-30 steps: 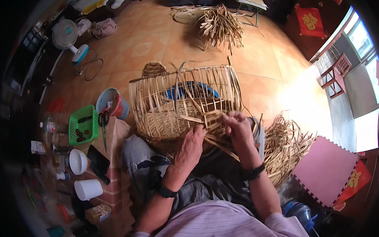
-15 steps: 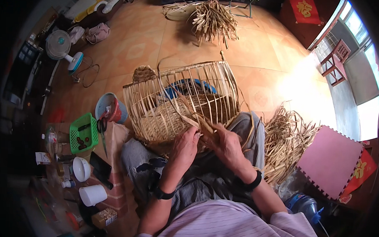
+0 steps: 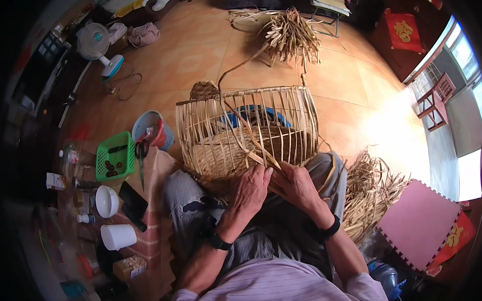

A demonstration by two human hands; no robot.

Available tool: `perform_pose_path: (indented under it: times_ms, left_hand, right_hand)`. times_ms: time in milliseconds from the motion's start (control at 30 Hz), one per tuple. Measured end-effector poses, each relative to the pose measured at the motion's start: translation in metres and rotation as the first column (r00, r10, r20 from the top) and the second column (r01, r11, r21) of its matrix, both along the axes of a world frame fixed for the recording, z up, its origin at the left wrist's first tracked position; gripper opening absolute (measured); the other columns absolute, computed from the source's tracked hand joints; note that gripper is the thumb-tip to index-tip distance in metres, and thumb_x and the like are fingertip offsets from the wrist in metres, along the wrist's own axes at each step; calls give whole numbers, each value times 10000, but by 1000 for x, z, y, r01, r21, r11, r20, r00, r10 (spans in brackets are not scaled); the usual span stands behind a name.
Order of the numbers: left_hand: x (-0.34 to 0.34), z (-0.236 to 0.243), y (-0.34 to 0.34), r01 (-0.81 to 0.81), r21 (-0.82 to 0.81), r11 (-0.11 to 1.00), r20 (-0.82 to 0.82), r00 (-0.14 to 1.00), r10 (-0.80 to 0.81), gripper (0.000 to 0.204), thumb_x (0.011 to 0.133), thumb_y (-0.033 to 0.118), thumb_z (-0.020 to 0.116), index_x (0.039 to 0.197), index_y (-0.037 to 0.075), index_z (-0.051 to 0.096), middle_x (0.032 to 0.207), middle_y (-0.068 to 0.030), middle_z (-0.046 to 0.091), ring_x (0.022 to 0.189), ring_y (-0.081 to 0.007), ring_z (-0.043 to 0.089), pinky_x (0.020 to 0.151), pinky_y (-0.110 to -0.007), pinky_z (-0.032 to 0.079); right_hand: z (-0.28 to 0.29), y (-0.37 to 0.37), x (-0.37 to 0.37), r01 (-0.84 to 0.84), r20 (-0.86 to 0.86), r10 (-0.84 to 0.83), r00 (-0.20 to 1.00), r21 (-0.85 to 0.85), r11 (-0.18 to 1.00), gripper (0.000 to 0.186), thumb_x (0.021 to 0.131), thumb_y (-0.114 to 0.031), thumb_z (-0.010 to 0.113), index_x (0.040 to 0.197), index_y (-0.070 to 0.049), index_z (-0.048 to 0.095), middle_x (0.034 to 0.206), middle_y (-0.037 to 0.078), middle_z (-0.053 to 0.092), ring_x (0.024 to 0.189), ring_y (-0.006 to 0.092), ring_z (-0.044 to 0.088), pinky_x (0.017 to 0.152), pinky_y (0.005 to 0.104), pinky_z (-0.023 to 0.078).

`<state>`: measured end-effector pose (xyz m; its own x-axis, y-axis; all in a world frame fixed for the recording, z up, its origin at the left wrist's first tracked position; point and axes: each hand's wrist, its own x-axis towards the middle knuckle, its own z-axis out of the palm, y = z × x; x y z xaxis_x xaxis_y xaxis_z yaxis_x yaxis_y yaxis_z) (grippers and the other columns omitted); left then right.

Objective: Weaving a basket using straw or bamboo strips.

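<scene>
A partly woven basket point(image 3: 209, 157) rests on its side across my lap, its dense weave below and bare upright strips above. At its near edge my left hand point(image 3: 250, 190) is closed, fingertips pinching dry plant-fibre strips point(image 3: 258, 157). My right hand point(image 3: 299, 188) sits close beside it, also closed on the strips, with thumb and fingers nearly meeting the left ones. From between the hands a long twisted strand point(image 3: 233, 134) runs up past the basket's upright strips. My fingers hide the exact spot where the strips cross.
Loose dry strips point(image 3: 369, 195) lie in a pile at my right, beside a pink foam mat point(image 3: 419, 225). To the left are scissors point(image 3: 141, 152), a green basket point(image 3: 116, 157), a white bowl point(image 3: 107, 201) and a white cup point(image 3: 118, 237). Farther off stands a fan point(image 3: 93, 42).
The view has shifted, so the scene sits farther right and lower. Both hands stay on the strips; the right has turned and come down beside the left. The long strand now reaches farther away.
</scene>
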<state>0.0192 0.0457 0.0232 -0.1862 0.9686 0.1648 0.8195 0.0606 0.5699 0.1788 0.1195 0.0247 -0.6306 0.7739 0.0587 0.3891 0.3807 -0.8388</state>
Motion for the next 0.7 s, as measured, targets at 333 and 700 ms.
perform_pose_path:
  times_ms: [333, 700]
  left_hand:
    - [-54, -20, -13, -180, 105, 978, 227, 962, 152, 434, 1102, 324, 538, 868, -15, 673, 808, -233, 683, 743, -430, 673, 685, -485, 510]
    - [-78, -12, -8, -118, -107, 987, 237, 961, 141, 579, 1126, 510, 423, 1104, -9, 678, 944, -149, 714, 959, -337, 693, 870, -438, 505]
  right_hand:
    - [3, -5, -49, -65, 49, 53, 997, 299, 952, 399, 865, -369, 817, 839, -39, 593, 623, 197, 608, 610, 420, 662, 549, 480, 531]
    - [4, 7, 7, -194, -441, -247, 863, -740, 644, 271, 1105, -237, 584, 1141, 3, 705, 891, 38, 757, 613, 65, 601, 542, 213, 482]
